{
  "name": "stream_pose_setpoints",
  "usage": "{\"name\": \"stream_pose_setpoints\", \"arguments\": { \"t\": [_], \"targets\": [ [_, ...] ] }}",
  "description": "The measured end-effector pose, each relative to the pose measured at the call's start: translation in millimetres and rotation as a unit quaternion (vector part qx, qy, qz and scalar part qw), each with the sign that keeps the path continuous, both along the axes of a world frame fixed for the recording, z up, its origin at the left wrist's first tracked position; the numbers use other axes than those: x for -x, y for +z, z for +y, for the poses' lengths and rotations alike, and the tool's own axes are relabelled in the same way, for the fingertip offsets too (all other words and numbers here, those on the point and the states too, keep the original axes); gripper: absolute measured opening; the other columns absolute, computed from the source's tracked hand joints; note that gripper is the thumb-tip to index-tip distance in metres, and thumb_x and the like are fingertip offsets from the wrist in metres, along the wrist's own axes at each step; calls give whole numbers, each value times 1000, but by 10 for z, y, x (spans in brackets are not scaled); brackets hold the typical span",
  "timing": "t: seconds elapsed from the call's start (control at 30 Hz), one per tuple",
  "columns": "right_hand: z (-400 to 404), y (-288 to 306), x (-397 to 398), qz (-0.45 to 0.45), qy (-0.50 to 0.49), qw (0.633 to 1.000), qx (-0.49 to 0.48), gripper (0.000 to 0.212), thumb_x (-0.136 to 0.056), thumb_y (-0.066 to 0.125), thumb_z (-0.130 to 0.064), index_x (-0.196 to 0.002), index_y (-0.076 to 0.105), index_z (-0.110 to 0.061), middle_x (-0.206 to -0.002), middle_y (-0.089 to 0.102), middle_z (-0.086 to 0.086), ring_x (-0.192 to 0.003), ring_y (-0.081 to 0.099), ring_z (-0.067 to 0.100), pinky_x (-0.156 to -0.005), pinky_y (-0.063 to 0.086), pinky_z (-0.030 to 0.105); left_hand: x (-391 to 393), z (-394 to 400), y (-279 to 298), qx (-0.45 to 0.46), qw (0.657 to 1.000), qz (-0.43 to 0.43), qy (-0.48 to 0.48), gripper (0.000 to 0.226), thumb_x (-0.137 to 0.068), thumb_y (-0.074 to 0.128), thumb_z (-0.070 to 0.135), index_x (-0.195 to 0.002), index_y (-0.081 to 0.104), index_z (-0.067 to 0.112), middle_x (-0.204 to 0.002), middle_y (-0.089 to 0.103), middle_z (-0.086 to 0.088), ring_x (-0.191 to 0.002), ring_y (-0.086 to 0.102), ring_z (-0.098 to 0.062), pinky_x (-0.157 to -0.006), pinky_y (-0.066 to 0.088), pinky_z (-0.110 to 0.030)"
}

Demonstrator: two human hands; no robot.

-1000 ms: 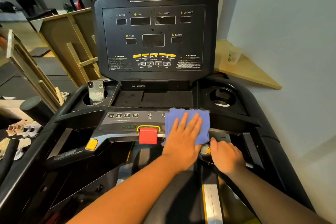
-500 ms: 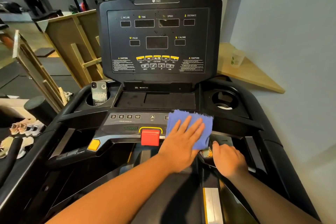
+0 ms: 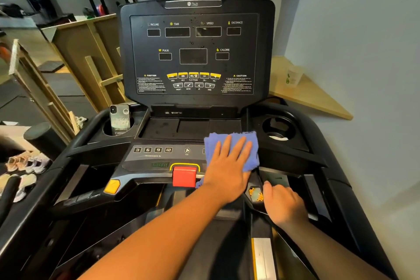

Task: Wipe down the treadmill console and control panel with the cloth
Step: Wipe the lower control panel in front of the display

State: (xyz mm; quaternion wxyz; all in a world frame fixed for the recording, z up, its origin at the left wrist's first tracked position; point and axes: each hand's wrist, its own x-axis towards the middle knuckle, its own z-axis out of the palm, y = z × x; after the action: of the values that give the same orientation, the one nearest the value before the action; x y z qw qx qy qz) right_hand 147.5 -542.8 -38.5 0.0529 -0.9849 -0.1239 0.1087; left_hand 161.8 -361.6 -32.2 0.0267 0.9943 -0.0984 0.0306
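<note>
Blue terry cloth (image 3: 236, 150) lies flat on the right half of the treadmill's sloped grey control panel (image 3: 159, 154), pinned under the left hand (image 3: 227, 170), whose fingers (image 3: 238, 150) are straight and slightly spread, palm down, forearm reaching in from lower left. The right hand (image 3: 284, 204) rests on the black right handrail (image 3: 279, 179) with fingers curled over it, seemingly as a brace.

The main risk, as I judge it, is the red rectangular stop button (image 3: 184, 176) just beside the heel of the left hand: a sweep leftward could press it or knock the green START key (image 3: 160, 164) and the numbered speed keys (image 3: 152, 149). The upright black display console (image 3: 195, 52) looks spotted, so it likely remains to be wiped. A silver-cased phone (image 3: 120, 119) stands in the left cup holder (image 3: 106, 129), well apart from the cloth, and a wide stroke could topple it
</note>
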Motion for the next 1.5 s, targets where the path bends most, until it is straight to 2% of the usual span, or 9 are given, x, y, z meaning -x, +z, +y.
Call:
{"name": "stream_pose_setpoints", "arguments": {
  "t": [0.1,0.2,0.4,0.7,0.87,1.1,1.2,1.37,1.5],
  "targets": [
    [21,19,-29,7,-50,998,-34,42,-101,23,-34,-107,54,-5,-89,58,9,-95,62,29,-76,48,38,-18,98,18,0,999,-14,-33,67,-99,17,51,-163,14,29,-171,12,2,-157,6,-30,-126,4,-50],
    [30,20,-39,36,-83,994,-55,37,-101,32,-35,-120,53,-11,-104,65,7,-94,60,22,-81,50,36,17,403,62,16,1000,-18,-15,65,-100,16,50,-162,12,32,-170,15,3,-157,8,-25,-127,9,-48],
    [38,15,-43,74,-130,983,-102,43,-102,20,-39,-92,57,-21,-73,57,-5,-69,53,11,-65,42,29,319,1362,37,68,989,-53,119,67,-98,30,48,-157,29,19,-159,39,-5,-148,34,-32,-119,30,-53],
    [74,92,-1,79,-190,966,-159,53,-104,22,-42,-67,52,-16,-67,59,4,-65,55,14,-66,41,32,431,1325,41,74,968,-41,234,73,-95,18,49,-163,12,20,-171,12,-6,-157,2,-36,-125,9,-52],
    [91,140,18,80,-192,965,-160,55,-103,22,-43,-68,55,-16,-67,60,3,-65,55,12,-65,39,32,291,575,89,25,992,14,123,80,-88,-1,52,-162,-3,24,-172,-5,-3,-156,-10,-36,-125,-1,-51],
    [85,178,19,60,-124,986,-98,44,-104,19,-34,-87,57,-18,-80,59,2,-85,60,21,-81,47,36,282,256,6,-8,999,0,-38,71,-94,8,51,-161,-3,30,-171,-4,4,-156,-13,-26,-126,-7,-46],
    [86,230,42,68,-96,991,-71,42,-104,20,-33,-96,58,-16,-89,63,2,-89,61,19,-81,48,35,316,673,-4,19,999,-26,12,68,-97,17,49,-162,11,30,-171,8,5,-158,2,-26,-127,9,-51],
    [105,296,30,60,-46,997,-7,38,-103,30,-30,-136,46,-19,-125,60,4,-113,56,19,-94,47,33,551,1668,-24,81,982,-37,165,72,-91,12,60,-158,0,36,-168,1,12,-158,-1,-21,-127,7,-46],
    [128,240,-52,83,-69,994,8,36,-103,29,-31,-130,51,-20,-122,62,0,-113,57,18,-96,46,34,715,2000,-32,102,959,-62,257,77,-93,20,55,-161,18,21,-168,22,-2,-156,15,-29,-124,17,-49]
  ]
}}
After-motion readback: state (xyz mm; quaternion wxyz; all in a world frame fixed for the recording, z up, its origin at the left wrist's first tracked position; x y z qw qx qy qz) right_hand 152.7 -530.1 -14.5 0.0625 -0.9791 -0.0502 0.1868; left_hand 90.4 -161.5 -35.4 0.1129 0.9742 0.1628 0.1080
